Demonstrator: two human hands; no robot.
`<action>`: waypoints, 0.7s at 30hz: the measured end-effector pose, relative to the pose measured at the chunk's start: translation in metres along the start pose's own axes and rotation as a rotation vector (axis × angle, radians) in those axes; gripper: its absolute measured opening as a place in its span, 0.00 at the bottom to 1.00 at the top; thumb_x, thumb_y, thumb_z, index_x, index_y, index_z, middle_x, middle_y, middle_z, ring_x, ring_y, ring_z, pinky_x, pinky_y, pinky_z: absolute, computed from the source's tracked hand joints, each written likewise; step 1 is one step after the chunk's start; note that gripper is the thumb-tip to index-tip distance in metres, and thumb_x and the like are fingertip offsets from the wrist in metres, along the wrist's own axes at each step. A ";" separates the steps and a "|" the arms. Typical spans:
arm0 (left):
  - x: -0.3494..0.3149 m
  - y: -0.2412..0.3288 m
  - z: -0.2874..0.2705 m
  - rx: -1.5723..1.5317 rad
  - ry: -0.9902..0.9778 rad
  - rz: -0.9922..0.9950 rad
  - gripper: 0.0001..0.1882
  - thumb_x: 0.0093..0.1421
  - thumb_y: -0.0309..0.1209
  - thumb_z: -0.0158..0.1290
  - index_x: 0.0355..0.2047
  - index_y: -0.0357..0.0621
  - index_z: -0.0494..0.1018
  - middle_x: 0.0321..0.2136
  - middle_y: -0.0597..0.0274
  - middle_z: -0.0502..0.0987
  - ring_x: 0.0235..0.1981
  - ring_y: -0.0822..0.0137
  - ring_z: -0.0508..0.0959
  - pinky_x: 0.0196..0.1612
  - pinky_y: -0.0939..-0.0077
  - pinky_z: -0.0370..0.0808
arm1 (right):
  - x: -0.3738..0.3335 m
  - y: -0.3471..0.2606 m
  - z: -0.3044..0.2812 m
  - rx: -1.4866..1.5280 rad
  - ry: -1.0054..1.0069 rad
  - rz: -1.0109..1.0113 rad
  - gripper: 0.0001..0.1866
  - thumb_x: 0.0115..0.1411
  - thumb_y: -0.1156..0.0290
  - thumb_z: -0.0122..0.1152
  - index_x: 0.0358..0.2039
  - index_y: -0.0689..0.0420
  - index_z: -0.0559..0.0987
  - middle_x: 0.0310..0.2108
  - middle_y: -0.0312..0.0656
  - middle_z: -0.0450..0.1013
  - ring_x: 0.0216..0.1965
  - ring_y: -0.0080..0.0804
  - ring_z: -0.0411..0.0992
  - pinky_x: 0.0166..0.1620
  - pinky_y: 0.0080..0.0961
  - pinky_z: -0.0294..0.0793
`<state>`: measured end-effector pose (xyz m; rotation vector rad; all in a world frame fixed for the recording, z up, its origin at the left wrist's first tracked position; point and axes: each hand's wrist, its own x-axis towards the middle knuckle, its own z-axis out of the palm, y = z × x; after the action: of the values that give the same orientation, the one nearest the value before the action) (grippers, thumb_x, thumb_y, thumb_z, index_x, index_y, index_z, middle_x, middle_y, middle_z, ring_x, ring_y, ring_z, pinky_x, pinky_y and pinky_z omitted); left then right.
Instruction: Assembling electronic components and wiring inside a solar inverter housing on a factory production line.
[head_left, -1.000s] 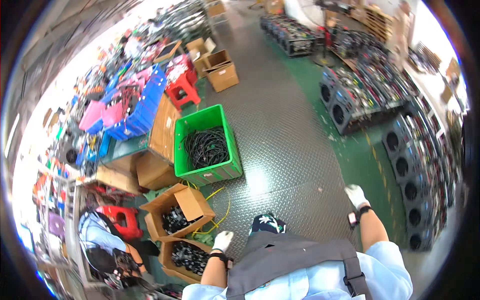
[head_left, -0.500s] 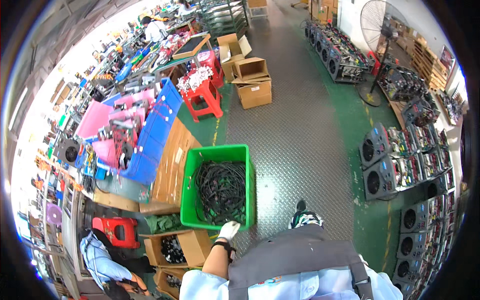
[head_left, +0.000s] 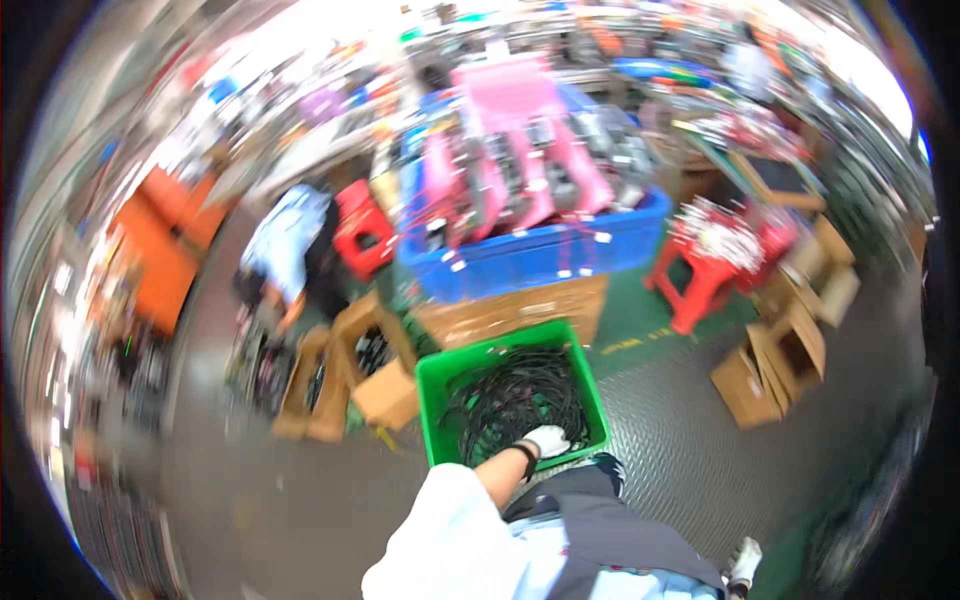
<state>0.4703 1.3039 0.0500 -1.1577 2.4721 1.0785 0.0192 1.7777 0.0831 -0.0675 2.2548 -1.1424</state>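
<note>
My left hand (head_left: 547,440), in a white glove with a dark wristband, is at the near rim of a green bin (head_left: 430,405). It overlaps the tangled black cables (head_left: 530,390) in the bin. Blur hides whether its fingers grip the rim, a cable or nothing. Low on the right, away from the bin, hangs my right hand (head_left: 744,562), also in a white glove. No object shows in it, and its fingers are too smeared to read.
Behind the bin, a blue tub (head_left: 540,262) of pink sheets and parts stands over a carton. Open cartons (head_left: 385,395) lie left, near a bent-over person (head_left: 290,235). Right are a red stool (head_left: 690,285) with white pieces and more cartons (head_left: 770,365).
My view has swung left, so the bin and tub now sit nearer the middle. My left hand has moved from the bin's near corner to over its near side. My right hand has come into view.
</note>
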 end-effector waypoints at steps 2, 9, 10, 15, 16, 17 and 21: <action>0.032 -0.009 0.010 -0.029 0.058 -0.054 0.22 0.58 0.46 0.45 0.33 0.40 0.78 0.38 0.43 0.78 0.42 0.45 0.77 0.45 0.55 0.73 | 0.076 -0.092 -0.021 0.087 -0.026 -0.155 0.17 0.62 0.56 0.50 0.44 0.55 0.74 0.33 0.38 0.72 0.27 0.26 0.69 0.26 0.21 0.66; 0.114 0.031 0.014 -0.395 0.116 -0.752 0.23 0.52 0.42 0.47 0.41 0.39 0.78 0.44 0.43 0.76 0.49 0.51 0.76 0.51 0.61 0.72 | 0.254 -0.323 0.044 -0.158 -0.328 -0.370 0.20 0.61 0.57 0.53 0.47 0.57 0.73 0.37 0.40 0.73 0.35 0.32 0.71 0.36 0.28 0.70; 0.133 0.047 0.012 -0.388 0.130 -0.665 0.23 0.52 0.43 0.47 0.38 0.39 0.79 0.42 0.42 0.77 0.47 0.48 0.77 0.50 0.59 0.72 | 0.276 -0.337 0.052 -0.201 -0.378 -0.381 0.20 0.61 0.57 0.53 0.47 0.58 0.73 0.36 0.40 0.73 0.35 0.31 0.71 0.36 0.28 0.70; 0.220 0.118 -0.013 -0.328 0.181 -0.374 0.22 0.53 0.42 0.46 0.36 0.36 0.78 0.39 0.40 0.77 0.42 0.45 0.78 0.48 0.57 0.73 | 0.365 -0.380 0.189 -0.312 -0.690 -0.441 0.19 0.60 0.59 0.54 0.45 0.59 0.74 0.34 0.39 0.73 0.34 0.30 0.70 0.36 0.27 0.70; 0.239 0.114 -0.014 -0.227 0.128 -0.320 0.26 0.61 0.50 0.42 0.42 0.39 0.75 0.42 0.39 0.76 0.45 0.43 0.75 0.50 0.55 0.70 | 0.377 -0.384 0.218 -0.326 -0.754 -0.455 0.18 0.60 0.60 0.54 0.45 0.59 0.75 0.33 0.39 0.73 0.33 0.30 0.70 0.36 0.27 0.70; 0.245 0.142 -0.044 -0.301 0.189 -0.428 0.25 0.60 0.48 0.43 0.43 0.39 0.75 0.44 0.40 0.75 0.44 0.43 0.75 0.49 0.56 0.71 | 0.391 -0.386 0.235 -0.336 -0.787 -0.462 0.18 0.60 0.60 0.54 0.45 0.60 0.75 0.33 0.39 0.73 0.33 0.30 0.70 0.36 0.27 0.70; 0.282 0.171 -0.112 -0.349 0.205 -0.407 0.23 0.59 0.45 0.45 0.43 0.39 0.75 0.42 0.40 0.76 0.45 0.45 0.75 0.47 0.58 0.72 | 0.454 -0.414 0.268 -0.371 -0.843 -0.483 0.17 0.59 0.62 0.55 0.44 0.61 0.76 0.31 0.39 0.74 0.32 0.29 0.70 0.36 0.27 0.70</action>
<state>0.1688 1.1349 0.0909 -1.8590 2.0852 1.3476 -0.2975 1.1885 0.0499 -1.0768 1.6605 -0.6827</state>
